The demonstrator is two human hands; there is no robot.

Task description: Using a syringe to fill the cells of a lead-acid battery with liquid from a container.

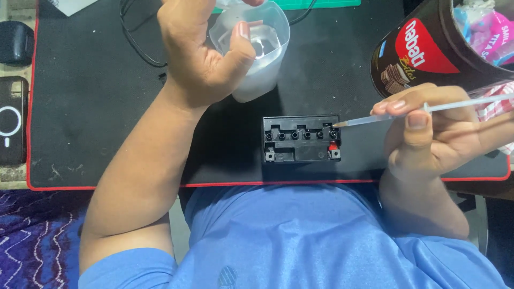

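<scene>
From the head view, much is cut off: your left hand (201, 51) covers one side of the translucent plastic cup (257, 51), whose top rim runs out of the upper edge, and the far end of the thin clear syringe (423, 112) runs off the right edge of the picture past your right hand (433, 134). The cup holds what looks like a little clear liquid, though glare makes it hard to be sure. Your left fingers (243, 29) are curled around the cup, thumb over its rim, holding it tilted above the counter (96, 107). Your right fingers (396, 104) pinch the syringe's barrel tight, and its fine tip meets the rightmost opening of the small black battery (301, 139). That battery sits on the black red-edged mat (107, 184), near its front edge, just ahead of your blue shirt (300, 235) and between your two forearms. Its top shows a row of six small round filler holes, with a red terminal cap at its front right corner and a metal terminal at its front left. A brown round snack tub (423, 53) stands at the upper right, partly out of frame, and a dark phone (12, 120) lies at the left edge, half cut off.
</scene>
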